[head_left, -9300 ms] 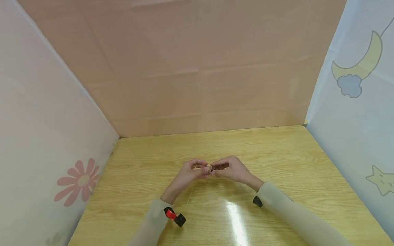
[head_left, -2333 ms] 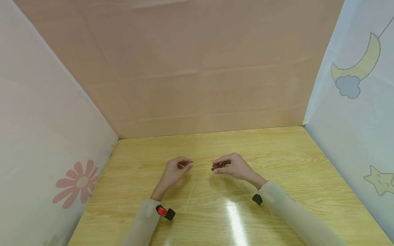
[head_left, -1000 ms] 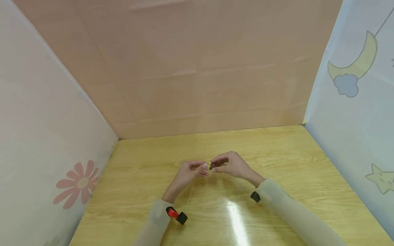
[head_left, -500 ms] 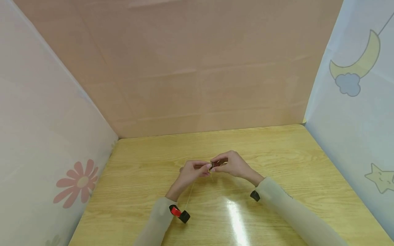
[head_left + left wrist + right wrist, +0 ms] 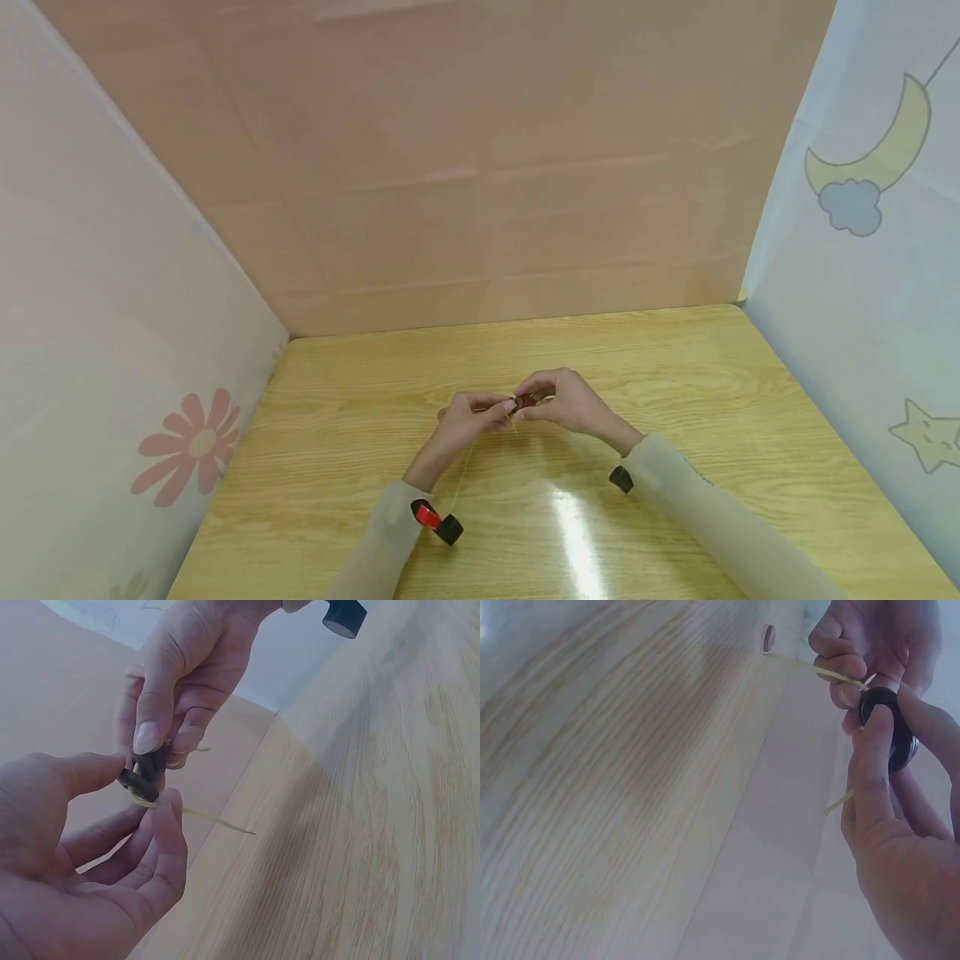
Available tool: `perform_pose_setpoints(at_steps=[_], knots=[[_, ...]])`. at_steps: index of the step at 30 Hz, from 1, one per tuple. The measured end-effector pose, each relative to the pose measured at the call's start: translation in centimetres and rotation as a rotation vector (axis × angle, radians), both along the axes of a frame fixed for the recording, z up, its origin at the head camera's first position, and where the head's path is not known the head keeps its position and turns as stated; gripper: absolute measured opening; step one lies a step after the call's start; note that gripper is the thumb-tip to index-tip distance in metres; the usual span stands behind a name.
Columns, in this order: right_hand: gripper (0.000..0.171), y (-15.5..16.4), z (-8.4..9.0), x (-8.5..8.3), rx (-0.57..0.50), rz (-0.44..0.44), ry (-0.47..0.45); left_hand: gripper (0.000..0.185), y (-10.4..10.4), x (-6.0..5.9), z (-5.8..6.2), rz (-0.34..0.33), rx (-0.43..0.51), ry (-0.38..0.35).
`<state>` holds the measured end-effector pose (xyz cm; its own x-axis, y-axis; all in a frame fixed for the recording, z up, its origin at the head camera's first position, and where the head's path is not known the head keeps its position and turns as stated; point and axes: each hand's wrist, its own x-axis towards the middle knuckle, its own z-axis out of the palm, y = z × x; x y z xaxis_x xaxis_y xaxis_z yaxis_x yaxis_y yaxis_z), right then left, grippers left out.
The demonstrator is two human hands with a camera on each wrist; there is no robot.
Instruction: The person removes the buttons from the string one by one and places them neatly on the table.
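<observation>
Both hands meet a little above the wooden table [image 5: 675, 375], near its middle. My right hand [image 5: 534, 398] pinches a small dark round button [image 5: 522, 402] between thumb and forefinger; the same button [image 5: 892, 731] shows edge-on in the right wrist view. My left hand [image 5: 501, 408] pinches a thin pale yellow thread [image 5: 214, 820] right at the button [image 5: 146, 769], thumb against its rim. In the right wrist view the thread [image 5: 810, 669] runs through the left fingers [image 5: 840, 667], and a short end sticks out below. A length of thread [image 5: 461, 475] hangs down towards the table.
Paper walls close the table in on three sides: a peach wall [image 5: 480, 167] behind, a flower print [image 5: 187, 446] at the left, a moon and star print [image 5: 870, 158] at the right. Small cameras sit on the left wrist [image 5: 437, 523] and the right wrist [image 5: 621, 479].
About two seconds ago the hands were apart, the right one holding the button. The left hand came back to it; over the last half second both hardly moved.
</observation>
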<state>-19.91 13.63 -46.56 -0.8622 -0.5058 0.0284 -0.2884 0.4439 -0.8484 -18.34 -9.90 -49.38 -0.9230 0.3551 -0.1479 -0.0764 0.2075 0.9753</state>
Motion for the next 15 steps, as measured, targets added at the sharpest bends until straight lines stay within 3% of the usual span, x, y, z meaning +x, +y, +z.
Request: perform_pose_setpoints(at_steps=[7,15], knots=[[0.029,-0.01,0.19,0.09,-0.014,-0.001,-0.026,0.038,0.0,0.32,0.38,0.013,0.023,-0.051],[0.027,0.05,0.19,0.29,-0.029,0.004,-0.031,0.039,-0.54,0.28,0.22,-0.006,-0.006,0.003]])
